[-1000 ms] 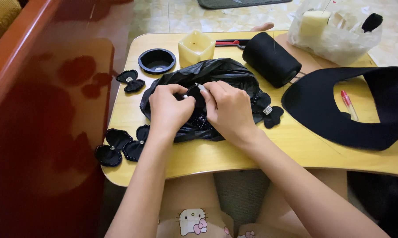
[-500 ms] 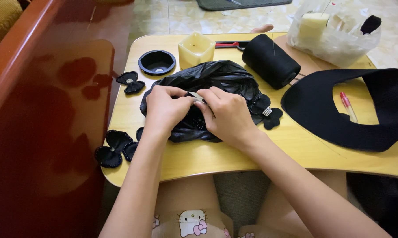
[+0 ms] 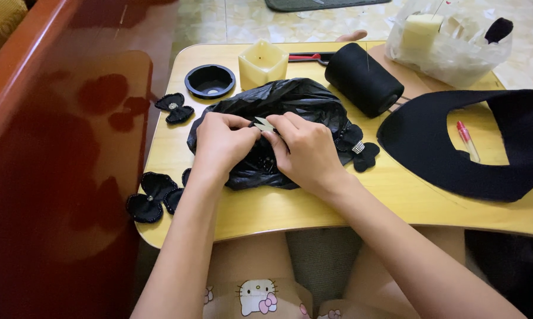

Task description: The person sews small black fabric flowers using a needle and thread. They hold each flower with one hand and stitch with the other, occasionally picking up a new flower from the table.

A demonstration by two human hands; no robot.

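Both hands meet over a crumpled black plastic bag (image 3: 290,112) lying in the middle of the small yellow desk (image 3: 396,195). The left hand (image 3: 222,145) and the right hand (image 3: 305,150) have their fingertips drawn together on a small pale flat piece (image 3: 264,124) held between them just above the bag; each hand pinches one side of it, the remaining fingers curled down against the plastic. What the piece is cannot be told at this size. As far as the work can be judged, several black fabric flowers already look finished: one with a sparkly centre (image 3: 173,107) lies near the desk's left edge beside a round black dish (image 3: 210,80), a beaded cluster (image 3: 154,195) sits at the front left corner, and another flower with a bright centre (image 3: 358,149) lies just to the right of the bag, touching it. The piece in the hands looks to be at an early stage, with nothing yet attached to it that can be seen. More material appears to wait: a large spool of black thread (image 3: 363,80) lies behind the bag, a wide curved cut of black fabric (image 3: 437,153) covers the right side with a red pen (image 3: 468,139) in its opening, and a square pale candle (image 3: 262,62) stands at the back.
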